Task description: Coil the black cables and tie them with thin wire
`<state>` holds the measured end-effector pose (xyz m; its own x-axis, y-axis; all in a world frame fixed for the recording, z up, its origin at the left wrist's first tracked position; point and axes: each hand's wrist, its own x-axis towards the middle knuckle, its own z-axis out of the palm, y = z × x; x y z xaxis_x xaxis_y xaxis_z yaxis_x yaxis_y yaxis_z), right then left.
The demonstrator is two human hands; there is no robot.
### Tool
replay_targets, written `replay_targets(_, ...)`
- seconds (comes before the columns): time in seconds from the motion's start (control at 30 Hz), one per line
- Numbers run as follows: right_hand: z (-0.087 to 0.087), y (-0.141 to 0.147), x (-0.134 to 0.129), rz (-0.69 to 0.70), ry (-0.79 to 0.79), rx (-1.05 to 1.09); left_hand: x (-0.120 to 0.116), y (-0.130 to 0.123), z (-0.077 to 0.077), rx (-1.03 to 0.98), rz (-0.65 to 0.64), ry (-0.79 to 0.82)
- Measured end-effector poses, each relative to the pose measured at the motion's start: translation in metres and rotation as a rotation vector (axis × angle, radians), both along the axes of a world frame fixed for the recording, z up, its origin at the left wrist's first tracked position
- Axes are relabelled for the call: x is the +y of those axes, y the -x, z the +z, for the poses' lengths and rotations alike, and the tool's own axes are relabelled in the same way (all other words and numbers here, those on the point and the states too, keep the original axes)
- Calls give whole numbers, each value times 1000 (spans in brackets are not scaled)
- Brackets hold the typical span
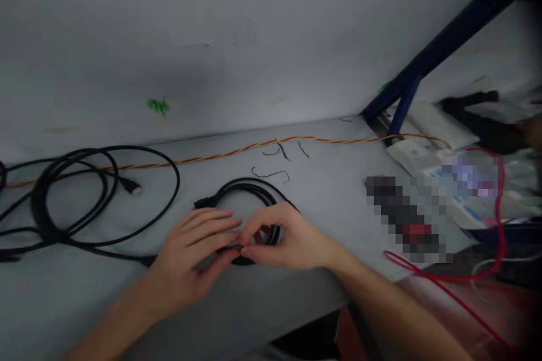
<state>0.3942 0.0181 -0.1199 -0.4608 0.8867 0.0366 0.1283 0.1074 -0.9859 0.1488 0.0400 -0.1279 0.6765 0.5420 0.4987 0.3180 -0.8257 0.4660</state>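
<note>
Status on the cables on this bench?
Looks done: a black cable lies in loose loops at left, ends trailing. In hand: a tighter black cable coil, pinched by the right hand, with the left hand reaching its fingertips to it. Left: the twisted red-and-yellow wire lies stretched along the bench, uncoiled.

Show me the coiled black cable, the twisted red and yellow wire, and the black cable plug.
Coiled black cable (249, 183), head view, top of the coil.
Twisted red and yellow wire (237, 149), head view, middle of its run.
Black cable plug (132, 186), head view, plug body.
</note>
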Motion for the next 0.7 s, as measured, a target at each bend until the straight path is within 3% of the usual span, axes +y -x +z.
replay_targets(0.17, 1, 0, -1, -1, 59, -40, -2, -1, 8, -27, 6, 9)
replay_targets(0.37, -1, -5, 2, 420, 207, -9, -1, 4, 6, -17, 14, -197)
replay_targets(0.47, 2, -13, 4, 486, 197, -31, 3, 9, 7, -8, 44, -258)
replay_targets(0.57, 9, -21, 5, 420, 192, -59, 6, 11, 12, -50, 70, -187)
replay_targets(0.7, 10, -21, 4, 393, 178, -34, -1, 8, 16, 4, 12, 84)
